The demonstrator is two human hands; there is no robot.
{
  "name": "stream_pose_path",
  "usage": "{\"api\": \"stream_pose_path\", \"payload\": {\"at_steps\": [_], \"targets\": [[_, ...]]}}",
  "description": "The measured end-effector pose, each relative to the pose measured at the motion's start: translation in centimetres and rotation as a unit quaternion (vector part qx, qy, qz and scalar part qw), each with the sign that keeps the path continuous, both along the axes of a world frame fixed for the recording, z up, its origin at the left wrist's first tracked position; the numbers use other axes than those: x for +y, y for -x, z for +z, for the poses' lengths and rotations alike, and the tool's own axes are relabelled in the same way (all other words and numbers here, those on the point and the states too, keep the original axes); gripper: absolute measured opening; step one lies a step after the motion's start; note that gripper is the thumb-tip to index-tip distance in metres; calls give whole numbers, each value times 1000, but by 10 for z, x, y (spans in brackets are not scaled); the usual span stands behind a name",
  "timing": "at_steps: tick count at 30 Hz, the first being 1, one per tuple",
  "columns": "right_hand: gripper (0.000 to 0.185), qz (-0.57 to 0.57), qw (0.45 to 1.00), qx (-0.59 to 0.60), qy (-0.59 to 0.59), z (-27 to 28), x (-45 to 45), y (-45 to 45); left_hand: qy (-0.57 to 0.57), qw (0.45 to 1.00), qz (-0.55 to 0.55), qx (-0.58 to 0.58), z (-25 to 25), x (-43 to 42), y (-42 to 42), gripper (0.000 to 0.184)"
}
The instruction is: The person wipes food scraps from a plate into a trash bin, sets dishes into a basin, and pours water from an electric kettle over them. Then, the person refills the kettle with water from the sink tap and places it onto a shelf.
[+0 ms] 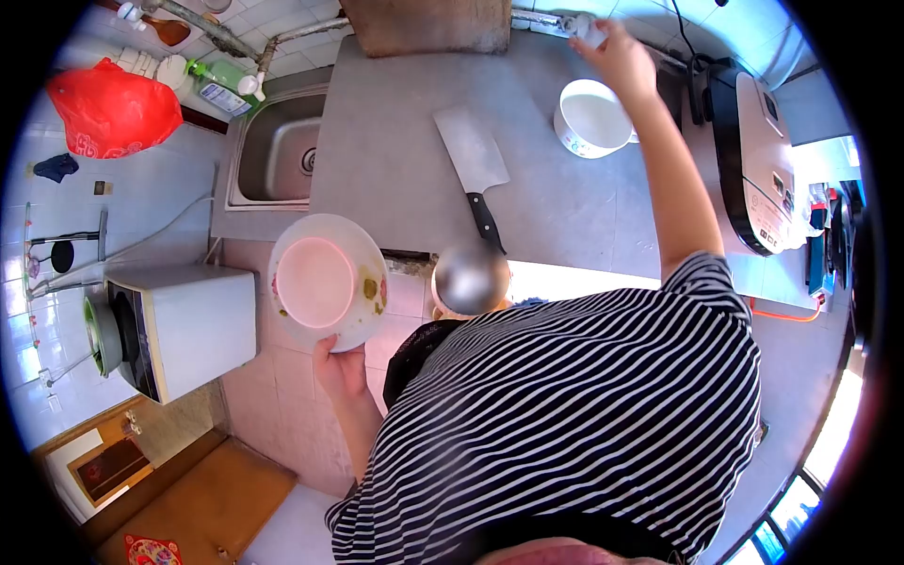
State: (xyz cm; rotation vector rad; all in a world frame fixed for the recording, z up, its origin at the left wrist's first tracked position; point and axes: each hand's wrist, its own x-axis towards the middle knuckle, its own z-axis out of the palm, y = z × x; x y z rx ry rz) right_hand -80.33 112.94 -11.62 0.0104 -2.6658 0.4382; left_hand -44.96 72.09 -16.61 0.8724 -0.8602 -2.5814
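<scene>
My left hand (343,369) grips the near rim of a white plate (365,320) with a leaf pattern, held out over the floor. A pink round dish, apparently a bowl (316,282), sits on that plate. Over at the back of the counter, my right hand (623,66) reaches up with its fingers closed around a small whitish, translucent object (586,32) by the wall pipe. I cannot make out what that object is. Below this hand stands a white handled bowl (593,113) with printed decoration. A cleaver (474,162) lies mid-counter, its black handle towards me.
A wooden board (424,28) leans at the back of the grey counter (377,122). To the left are a steel sink (282,155), a green soap bottle (226,89) and a red bag (113,108). A rice cooker (758,165) stands right. A shiny round metal bowl (471,281) is near my body.
</scene>
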Motion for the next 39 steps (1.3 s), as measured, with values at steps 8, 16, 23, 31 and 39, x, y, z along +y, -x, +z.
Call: {"api": "stream_pose_path", "payload": {"at_steps": [8,16,23,31,39], "targets": [[64,188,937,-295,-8,-107,-133,-176,-7,1000,-2,6,10,-5,7,62],[39,106,939,-310,103,-104,-135,-171,-21,1000,-19,6,9,-6,-3,64],[28,164,878,-364,264,-23,-82,-96,-22,1000,-15,13,5,-16,-20,65],[13,114,839,-424,322,71,-101,37,-31,999,-12,30,-2,-9,-29,65],[17,60,862,-490,113,54,-137,206,-44,998,51,5,-4,6,-38,63]]}}
